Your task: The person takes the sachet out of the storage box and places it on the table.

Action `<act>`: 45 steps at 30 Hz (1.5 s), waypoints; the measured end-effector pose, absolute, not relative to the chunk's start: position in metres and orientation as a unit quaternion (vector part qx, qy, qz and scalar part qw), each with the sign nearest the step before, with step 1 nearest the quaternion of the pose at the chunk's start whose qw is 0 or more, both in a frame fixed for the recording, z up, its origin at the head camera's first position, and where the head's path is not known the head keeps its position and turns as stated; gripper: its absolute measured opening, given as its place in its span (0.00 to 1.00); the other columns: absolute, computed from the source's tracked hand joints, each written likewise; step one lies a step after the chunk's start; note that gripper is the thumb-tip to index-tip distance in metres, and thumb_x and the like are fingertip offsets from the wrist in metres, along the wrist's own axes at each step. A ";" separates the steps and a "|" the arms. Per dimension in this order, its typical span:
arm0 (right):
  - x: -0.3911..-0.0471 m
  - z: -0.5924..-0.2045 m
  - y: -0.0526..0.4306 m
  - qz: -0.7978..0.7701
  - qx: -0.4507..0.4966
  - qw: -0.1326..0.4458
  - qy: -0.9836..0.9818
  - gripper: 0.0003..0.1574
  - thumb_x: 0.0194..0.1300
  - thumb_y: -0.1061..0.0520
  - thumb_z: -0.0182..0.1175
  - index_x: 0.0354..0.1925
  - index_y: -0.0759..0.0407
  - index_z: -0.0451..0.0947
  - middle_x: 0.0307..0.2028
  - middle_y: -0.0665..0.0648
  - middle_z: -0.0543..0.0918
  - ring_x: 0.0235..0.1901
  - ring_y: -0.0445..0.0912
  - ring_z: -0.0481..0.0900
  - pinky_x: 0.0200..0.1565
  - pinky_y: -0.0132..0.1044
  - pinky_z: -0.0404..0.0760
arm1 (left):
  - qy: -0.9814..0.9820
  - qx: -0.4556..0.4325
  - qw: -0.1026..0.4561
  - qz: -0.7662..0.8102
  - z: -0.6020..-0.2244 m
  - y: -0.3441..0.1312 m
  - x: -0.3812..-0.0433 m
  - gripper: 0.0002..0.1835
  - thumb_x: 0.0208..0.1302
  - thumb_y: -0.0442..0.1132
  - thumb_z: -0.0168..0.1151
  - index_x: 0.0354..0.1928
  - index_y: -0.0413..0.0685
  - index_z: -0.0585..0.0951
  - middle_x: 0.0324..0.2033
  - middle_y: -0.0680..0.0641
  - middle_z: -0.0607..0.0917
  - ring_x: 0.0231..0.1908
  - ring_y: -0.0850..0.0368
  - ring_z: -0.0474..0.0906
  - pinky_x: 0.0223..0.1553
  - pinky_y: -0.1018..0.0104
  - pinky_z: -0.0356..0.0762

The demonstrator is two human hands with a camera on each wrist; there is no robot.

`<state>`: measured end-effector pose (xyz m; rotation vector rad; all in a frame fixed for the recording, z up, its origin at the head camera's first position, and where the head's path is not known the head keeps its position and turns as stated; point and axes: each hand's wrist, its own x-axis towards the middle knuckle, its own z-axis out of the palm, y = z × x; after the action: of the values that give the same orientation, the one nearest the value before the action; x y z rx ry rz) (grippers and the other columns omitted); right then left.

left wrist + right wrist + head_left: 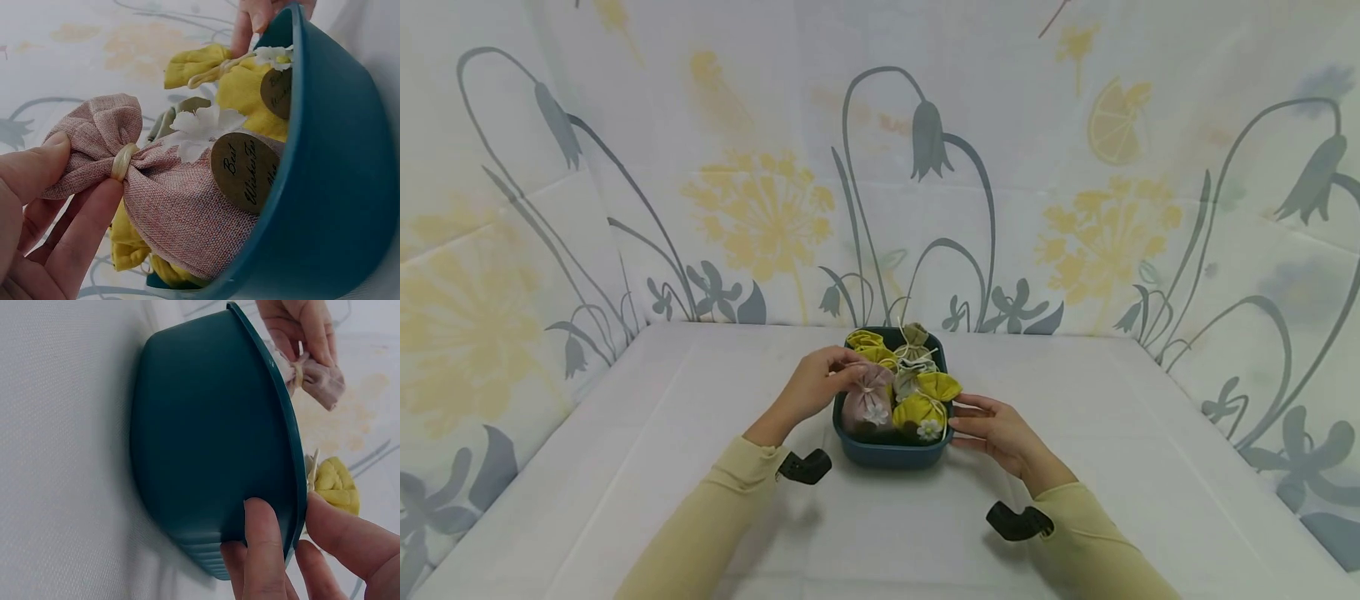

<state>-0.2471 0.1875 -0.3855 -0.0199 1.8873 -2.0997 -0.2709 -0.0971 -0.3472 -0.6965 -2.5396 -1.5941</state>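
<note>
Just below the middle of the head view, a teal basin (891, 456) stands on a white-covered table (880, 542) and holds several small cloth pouches. The left hand (820, 382), left of centre, pinches the gathered top of a pink pouch (858, 410) between thumb and fingers, just above its pale tie (124, 162). That pouch sits in the front left part of the basin; in the left wrist view it fills the centre, bearing a white cloth flower (205, 128) and a round brown tag (240, 172) with dark lettering. The right hand (1003, 431), right of centre, grips the basin's right side; in the right wrist view, at lower right, its thumb is at the rim and its fingers lie against the outer wall. Beside the pink pouch, toward the right hand, lies a yellow pouch (913, 408) with its own flower and tag. Further back in the basin are another yellow pouch (867, 340), at upper left, and an olive-tan pouch (916, 336), at upper right. Across the top of the head view hangs a white cloth (880, 208) printed with grey bellflowers and yellow blooms.
</note>
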 end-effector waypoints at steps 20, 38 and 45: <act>-0.247 -0.388 0.191 -0.727 -0.011 0.155 0.668 0.36 0.61 0.66 0.60 0.66 0.68 0.60 0.61 0.71 0.65 0.50 0.52 0.76 0.47 0.45 0.77 | -0.825 -0.238 0.067 -0.508 -0.304 -0.108 -0.276 0.11 0.68 0.38 0.55 0.46 0.38 0.79 0.37 0.43 0.81 0.35 0.52 0.81 0.39 0.61 0.79; -0.245 -0.386 0.191 -0.731 -0.018 0.162 0.662 0.37 0.62 0.66 0.59 0.67 0.68 0.58 0.62 0.72 0.63 0.49 0.51 0.77 0.47 0.44 0.77 | -0.823 -0.209 0.089 -0.521 -0.286 -0.135 -0.289 0.13 0.70 0.38 0.50 0.51 0.37 0.75 0.44 0.40 0.78 0.44 0.48 0.78 0.45 0.58 0.77; -0.245 -0.385 0.188 -0.731 -0.011 0.165 0.661 0.37 0.62 0.66 0.59 0.66 0.68 0.59 0.61 0.71 0.64 0.47 0.48 0.78 0.47 0.44 0.77 | -0.820 -0.201 0.094 -0.528 -0.283 -0.146 -0.296 0.14 0.71 0.38 0.49 0.50 0.36 0.75 0.44 0.39 0.77 0.45 0.47 0.77 0.45 0.60 0.77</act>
<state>-0.2453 0.1878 -0.3851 -0.0307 1.8839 -2.0836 -0.2955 -0.1458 -0.2832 -0.5969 -2.4318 -1.5671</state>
